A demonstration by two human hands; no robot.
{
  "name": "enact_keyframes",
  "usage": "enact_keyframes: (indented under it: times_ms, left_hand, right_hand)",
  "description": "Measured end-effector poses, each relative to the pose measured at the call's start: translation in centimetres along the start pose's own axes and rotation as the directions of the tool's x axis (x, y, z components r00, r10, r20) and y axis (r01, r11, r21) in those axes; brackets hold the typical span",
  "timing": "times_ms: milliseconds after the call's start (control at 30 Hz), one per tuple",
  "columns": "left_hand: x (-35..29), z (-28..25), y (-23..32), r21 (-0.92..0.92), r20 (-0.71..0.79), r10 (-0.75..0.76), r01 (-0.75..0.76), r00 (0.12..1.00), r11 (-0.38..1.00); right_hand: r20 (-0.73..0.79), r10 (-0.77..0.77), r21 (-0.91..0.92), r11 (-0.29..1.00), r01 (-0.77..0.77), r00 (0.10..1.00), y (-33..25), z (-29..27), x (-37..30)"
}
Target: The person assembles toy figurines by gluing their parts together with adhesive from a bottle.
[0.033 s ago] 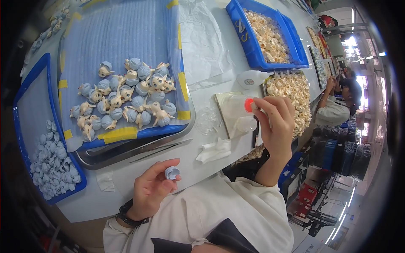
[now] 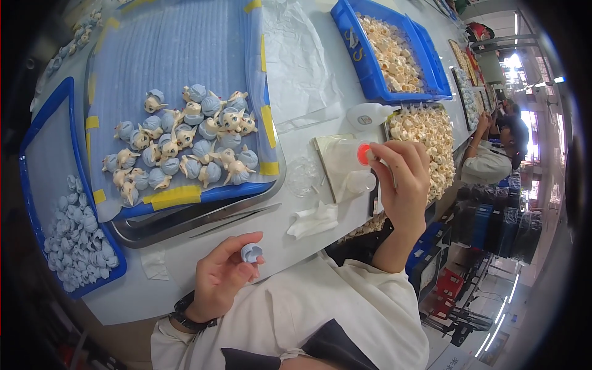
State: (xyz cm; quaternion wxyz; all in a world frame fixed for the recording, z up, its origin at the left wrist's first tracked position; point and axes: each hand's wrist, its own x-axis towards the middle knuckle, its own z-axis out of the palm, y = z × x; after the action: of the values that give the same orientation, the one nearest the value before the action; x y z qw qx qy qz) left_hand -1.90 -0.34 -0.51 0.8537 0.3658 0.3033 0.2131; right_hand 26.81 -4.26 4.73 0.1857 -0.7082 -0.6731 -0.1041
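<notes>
My left hand (image 2: 223,271), near the table's front edge, pinches a small hollow light-blue doll hair piece (image 2: 251,252) between thumb and fingers, its opening showing. My right hand (image 2: 402,179) is held at a translucent cup with a bright red-orange disc-shaped end (image 2: 363,154). Its thumb and fingertips are pressed together there; what lies between them is hidden. Beside that cup, a small clear cup (image 2: 359,182) rests on a flat pale plate (image 2: 327,166). Doll heads (image 2: 185,135) with light-blue hair and pointed ears lie on the lined blue tray in front of me.
At left, a blue-rimmed tray (image 2: 117,271) holds loose hair pieces. A blue bin (image 2: 370,92) and a heap of cream parts (image 2: 425,132) stand right. Nearby are a white squeeze bottle (image 2: 367,115), crumpled tissue (image 2: 313,221) and tweezers (image 2: 234,219). Another person (image 2: 490,161) sits far right.
</notes>
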Motion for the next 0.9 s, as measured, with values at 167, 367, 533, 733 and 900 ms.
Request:
enact_keyframes:
  times_ms: [167, 367, 533, 733, 900]
  left_hand:
    - [0.24, 0.02, -0.25, 0.042, 0.015, 0.068, -0.068, 0.998, 0.997]
    - [0.19, -0.28, -0.04, 0.030, 0.086, 0.038, -0.040, 0.996, 0.999]
    - [0.20, -0.37, -0.58, -0.087, 0.080, 0.119, -0.112, 0.990, 0.990]
    - [0.07, -0.08, -0.21, -0.151, 0.077, 0.032, -0.020, 0.997, 0.988]
    - [0.10, -0.08, 0.11, -0.142, 0.081, 0.026, -0.014, 0.996, 0.990]
  right_hand:
    - [-0.037, -0.011, 0.022, 1.000, 0.012, 0.999, -0.15, 0.43, 0.18]
    - [0.023, 0.023, 0.020, 1.000, -0.024, 0.999, -0.23, -0.11, -0.11]
    - [-0.007, 0.013, -0.031, 0.999, -0.014, 1.000, -0.23, -0.11, 0.03]
    - [0.013, 0.016, 0.085, 0.996, -0.017, 1.000, -0.37, 0.01, 0.27]
    - [-0.003, 0.017, 0.003, 1.000, -0.017, 1.000, -0.38, -0.29, -0.08]
